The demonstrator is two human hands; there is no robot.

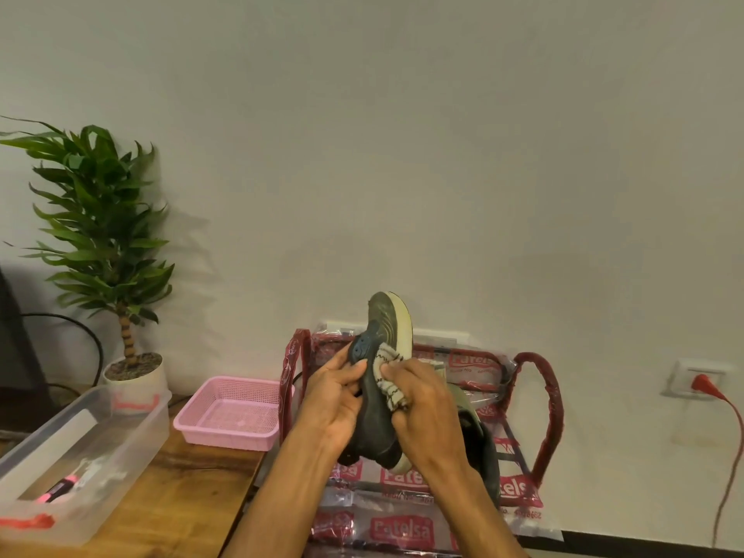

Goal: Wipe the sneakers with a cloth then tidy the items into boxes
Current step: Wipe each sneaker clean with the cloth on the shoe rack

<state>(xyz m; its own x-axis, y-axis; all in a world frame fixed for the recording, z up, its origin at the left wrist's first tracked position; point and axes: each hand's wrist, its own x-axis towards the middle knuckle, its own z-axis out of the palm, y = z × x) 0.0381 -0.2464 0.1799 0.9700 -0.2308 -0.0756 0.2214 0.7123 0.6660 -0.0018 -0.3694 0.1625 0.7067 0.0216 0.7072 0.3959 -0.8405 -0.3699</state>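
A dark sneaker (378, 412) with a pale sole rim is held up on end in front of me, toe pointing up. My left hand (334, 400) grips its side from the left. My right hand (422, 400) presses a cream cloth with dark stripes (388, 380) against the shoe's upper, fingers curled round the cloth. A second dark sneaker (481, 449) lies lower right, partly hidden behind my right wrist, on a rack wrapped in red-printed plastic (539, 400).
A pink mesh basket (229, 412) and a clear plastic box (80, 457) holding small items sit on the wooden table (181, 501) at left. A potted plant (120, 300) stands behind them. A red cable (728, 457) hangs from a wall socket at right.
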